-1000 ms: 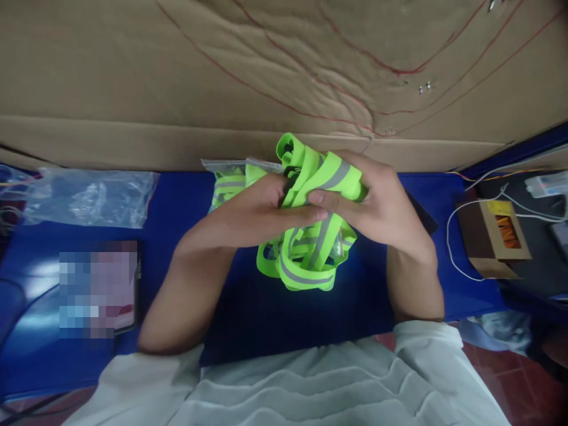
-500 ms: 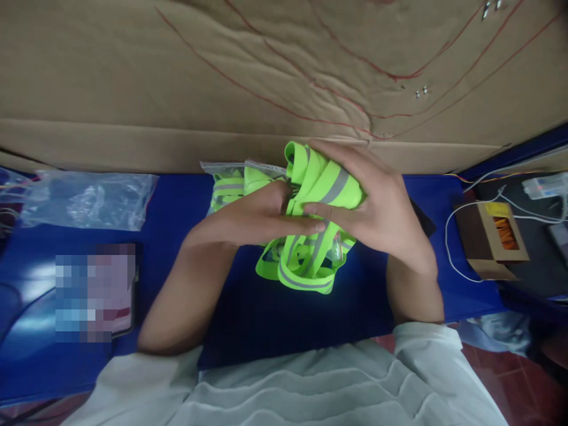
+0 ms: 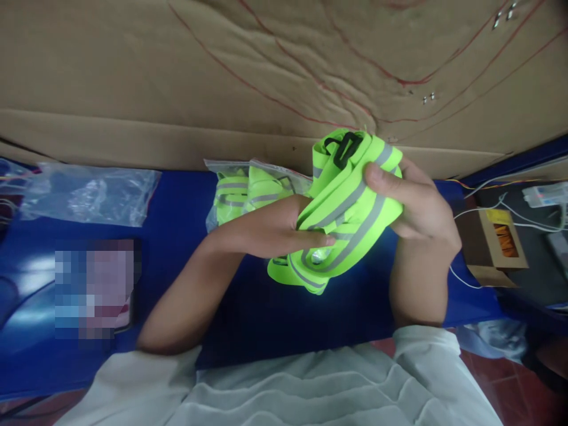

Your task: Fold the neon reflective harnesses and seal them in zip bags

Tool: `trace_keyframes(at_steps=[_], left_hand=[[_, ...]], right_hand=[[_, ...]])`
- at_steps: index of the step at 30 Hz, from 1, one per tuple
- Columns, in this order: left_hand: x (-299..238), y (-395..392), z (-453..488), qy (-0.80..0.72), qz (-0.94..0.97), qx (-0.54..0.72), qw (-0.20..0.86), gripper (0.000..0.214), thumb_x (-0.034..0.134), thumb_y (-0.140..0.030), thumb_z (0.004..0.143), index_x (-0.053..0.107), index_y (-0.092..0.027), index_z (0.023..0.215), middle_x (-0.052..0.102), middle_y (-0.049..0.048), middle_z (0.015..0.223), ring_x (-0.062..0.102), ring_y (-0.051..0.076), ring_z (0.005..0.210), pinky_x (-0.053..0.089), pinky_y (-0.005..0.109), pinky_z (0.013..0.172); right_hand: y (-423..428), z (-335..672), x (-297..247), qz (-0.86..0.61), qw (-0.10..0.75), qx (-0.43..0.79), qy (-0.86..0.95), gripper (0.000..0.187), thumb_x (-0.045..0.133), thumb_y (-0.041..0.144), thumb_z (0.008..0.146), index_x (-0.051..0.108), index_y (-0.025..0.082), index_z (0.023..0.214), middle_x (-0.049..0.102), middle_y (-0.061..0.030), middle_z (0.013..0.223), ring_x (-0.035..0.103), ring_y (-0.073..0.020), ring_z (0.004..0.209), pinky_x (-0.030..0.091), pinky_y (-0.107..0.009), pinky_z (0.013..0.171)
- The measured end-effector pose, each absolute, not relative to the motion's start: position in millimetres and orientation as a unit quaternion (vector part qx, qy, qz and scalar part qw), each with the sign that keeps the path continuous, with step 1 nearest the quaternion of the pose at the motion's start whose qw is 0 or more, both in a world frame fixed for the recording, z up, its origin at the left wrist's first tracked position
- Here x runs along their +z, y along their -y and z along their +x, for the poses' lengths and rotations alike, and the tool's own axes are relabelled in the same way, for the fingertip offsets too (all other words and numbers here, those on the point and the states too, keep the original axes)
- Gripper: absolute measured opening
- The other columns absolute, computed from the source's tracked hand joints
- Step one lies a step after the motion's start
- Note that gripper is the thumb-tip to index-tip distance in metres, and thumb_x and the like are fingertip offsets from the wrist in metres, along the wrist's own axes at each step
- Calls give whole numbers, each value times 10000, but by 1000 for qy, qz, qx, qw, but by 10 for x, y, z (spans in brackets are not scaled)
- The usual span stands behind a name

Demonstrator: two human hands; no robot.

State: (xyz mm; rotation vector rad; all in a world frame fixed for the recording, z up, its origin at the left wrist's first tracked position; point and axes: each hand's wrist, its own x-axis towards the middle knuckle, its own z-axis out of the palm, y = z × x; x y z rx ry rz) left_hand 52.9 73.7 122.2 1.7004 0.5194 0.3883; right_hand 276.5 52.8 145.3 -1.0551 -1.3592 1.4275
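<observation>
A bundle of neon yellow-green reflective straps (image 3: 350,204) with grey stripes is held up between both hands above the blue table. A black plastic buckle (image 3: 347,149) shows at the bundle's top. My right hand (image 3: 412,192) grips the upper right side, thumb laid over the front. Its other fingers are mostly hidden behind the straps. My left hand (image 3: 295,228) is closed on the lower left side, thumb across the front and fingers out of sight. Just behind my left hand lies a clear plastic bag (image 3: 248,189) with more yellow-green striped straps inside.
A crumpled clear plastic bag (image 3: 89,195) lies at the back left of the blue table (image 3: 177,201). A blurred-out flat object (image 3: 95,290) sits nearer on the left. At right are an open cardboard box (image 3: 492,242) and white cables (image 3: 470,207). A cardboard panel (image 3: 133,71) stands behind.
My right hand has moved right and turned, spreading the strap bundle wider and bringing the black buckle into sight. My left hand has shifted slightly right, still holding the straps.
</observation>
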Motion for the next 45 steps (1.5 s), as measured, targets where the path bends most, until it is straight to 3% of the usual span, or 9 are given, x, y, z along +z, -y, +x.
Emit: trace_keyframes(at_steps=[7, 10, 13, 16, 22, 28, 32, 39, 45], left_hand=[[1221, -720, 511, -254, 777, 198, 541, 235, 669, -398, 965, 692, -164, 974, 746, 2, 900, 693, 171, 808, 550, 239, 710], [1203, -741, 479, -263, 798, 212, 499, 251, 672, -414, 965, 687, -164, 966, 751, 7, 924, 688, 175, 822, 553, 251, 746], [1233, -728, 432, -232, 822, 230, 466, 180, 686, -346, 963, 704, -186, 1044, 769, 26, 1053, 709, 216, 1005, 564, 311, 962], [1283, -698, 409, -197, 841, 226, 450, 195, 653, -309, 991, 719, -205, 1142, 761, 53, 1204, 682, 253, 1207, 516, 359, 1110], [1330, -672, 488, -180, 846, 216, 452, 281, 562, -369, 1046, 744, -222, 1202, 760, 62, 1233, 656, 268, 1293, 485, 399, 1161], [1260, -725, 484, -198, 791, 225, 533, 245, 651, -403, 990, 729, -176, 1039, 771, 63, 1030, 731, 247, 1042, 603, 345, 909], [1167, -774, 498, -163, 694, 202, 672, 362, 793, -494, 877, 715, -182, 1042, 774, 57, 968, 748, 247, 885, 636, 364, 764], [1063, -734, 648, -193, 687, 236, 660, 701, 899, -402, 786, 611, -215, 1396, 760, 93, 1209, 743, 293, 1099, 633, 416, 926], [988, -570, 914, -244, 693, 353, 579, 858, 883, -396, 791, 477, -206, 1523, 552, 150, 1570, 509, 332, 1489, 445, 510, 1245]], right_hand=[[-641, 2711, 1341, -443, 497, 406, 626, 410, 833, 442, 883, 677, 330, 1246, 690, 0, 1280, 721, -195, 1104, 627, -338, 974], [-624, 2692, 1381, -433, 433, 303, 730, 272, 666, 437, 1021, 723, 275, 1232, 711, -36, 1300, 690, -220, 1210, 560, -403, 1119], [-604, 2732, 1451, -365, 328, 338, 803, 455, 499, 463, 1098, 578, 280, 1507, 612, -14, 1540, 562, -219, 1455, 446, -412, 1268], [-602, 2787, 1505, -318, 276, 385, 821, 725, 601, 593, 1022, 406, 280, 1645, 427, -5, 1703, 354, -233, 1619, 303, -401, 1364], [-560, 2769, 1507, -345, 254, 335, 839, 1114, 894, 588, 766, 325, 295, 1677, 357, -27, 1738, 393, -286, 1596, 318, -440, 1356], [-485, 2717, 1496, -407, 250, 273, 835, 892, 831, 567, 847, 473, 262, 1605, 576, -55, 1583, 610, -312, 1414, 488, -473, 1234], [-491, 2710, 1517, -435, 288, 233, 821, 685, 803, 480, 894, 593, 242, 1501, 630, -62, 1518, 595, -304, 1428, 452, -495, 1264], [-482, 2858, 1630, -515, 390, 217, 732, 429, 802, 459, 905, 717, 269, 1280, 770, -26, 1260, 735, -269, 1189, 576, -501, 1130], [-368, 2814, 1677, -555, 428, 110, 705, 509, 783, 444, 934, 649, 308, 1406, 684, -10, 1429, 634, -286, 1376, 474, -472, 1235]])
